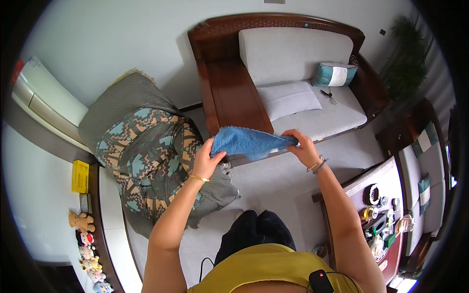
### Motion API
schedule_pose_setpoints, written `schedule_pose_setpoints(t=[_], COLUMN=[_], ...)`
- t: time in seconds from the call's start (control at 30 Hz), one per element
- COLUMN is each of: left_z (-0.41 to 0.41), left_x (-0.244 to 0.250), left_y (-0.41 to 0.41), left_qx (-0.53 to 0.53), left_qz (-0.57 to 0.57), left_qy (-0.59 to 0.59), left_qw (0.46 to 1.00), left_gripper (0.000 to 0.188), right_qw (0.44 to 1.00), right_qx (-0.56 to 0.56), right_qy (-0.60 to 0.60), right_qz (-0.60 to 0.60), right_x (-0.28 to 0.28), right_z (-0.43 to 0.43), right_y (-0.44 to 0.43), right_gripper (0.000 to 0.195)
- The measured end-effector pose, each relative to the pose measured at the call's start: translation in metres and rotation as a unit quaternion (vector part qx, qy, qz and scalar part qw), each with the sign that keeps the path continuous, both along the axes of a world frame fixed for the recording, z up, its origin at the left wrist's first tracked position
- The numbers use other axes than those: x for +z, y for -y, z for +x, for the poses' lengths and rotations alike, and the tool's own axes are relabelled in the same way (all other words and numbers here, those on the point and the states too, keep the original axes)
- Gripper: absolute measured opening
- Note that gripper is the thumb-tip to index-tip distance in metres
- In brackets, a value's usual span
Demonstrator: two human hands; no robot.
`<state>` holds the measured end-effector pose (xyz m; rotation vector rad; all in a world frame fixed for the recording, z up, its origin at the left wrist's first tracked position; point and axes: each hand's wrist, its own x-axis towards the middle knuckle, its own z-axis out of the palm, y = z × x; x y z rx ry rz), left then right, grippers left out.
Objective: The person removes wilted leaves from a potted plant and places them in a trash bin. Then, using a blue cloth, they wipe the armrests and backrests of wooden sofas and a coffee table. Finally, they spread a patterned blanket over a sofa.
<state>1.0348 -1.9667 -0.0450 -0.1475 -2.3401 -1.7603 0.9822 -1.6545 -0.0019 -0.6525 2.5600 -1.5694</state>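
A blue terry cloth (pixel 245 142) is stretched between both hands in front of me, folded or bunched, with its lower part blurred. My left hand (pixel 209 158) pinches its left end between thumb and fingers. At the narrow right end, my right hand (pixel 302 146) grips a gathered corner. The cloth is held in the air; beyond it are the wooden armrest (pixel 234 99) and the seat cushion (pixel 326 126) of a carved wooden sofa.
A chair draped in a patterned grey blanket (pixel 139 164) stands at left, beside a ledge with plush toys (pixel 81 221) and a yellow box (pixel 80 176). At right is a tea table (pixel 351 188) holding jars and cups. Pillows (pixel 291 100) lie on the sofa.
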Motion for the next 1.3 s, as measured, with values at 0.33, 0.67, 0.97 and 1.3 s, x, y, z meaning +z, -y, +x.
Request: schedule_pose_setpoints(t=[0.33,0.67,0.97,1.3], left_z=[-0.155,-0.244,-0.37,-0.47], left_x=[-0.194,-0.166,-0.208,-0.232], left_y=[0.007,0.024,0.096,0.128], left_qx=[0.098,0.248,0.256,0.233], left_qz=[-0.098,-0.285,-0.344,-0.413], left_qy=[0.121,0.098,0.152,0.205], left_qw=[0.983,0.921,0.89,0.856], left_gripper=[0.036,0.041,0.057,0.075], right_qw=[0.994,0.912,0.906,0.882], right_qx=[0.017,-0.021,-0.086,-0.197], right_qy=[0.098,0.096,-0.094,-0.091], right_qz=[0.05,0.399,0.404,0.417], right_x=[-0.187,-0.292,-0.323,-0.344], right_z=[-0.19,-0.242,-0.481,-0.678], right_y=[0.006,0.157,0.228,0.286], right_gripper=[0.045,0.077,0.069,0.063])
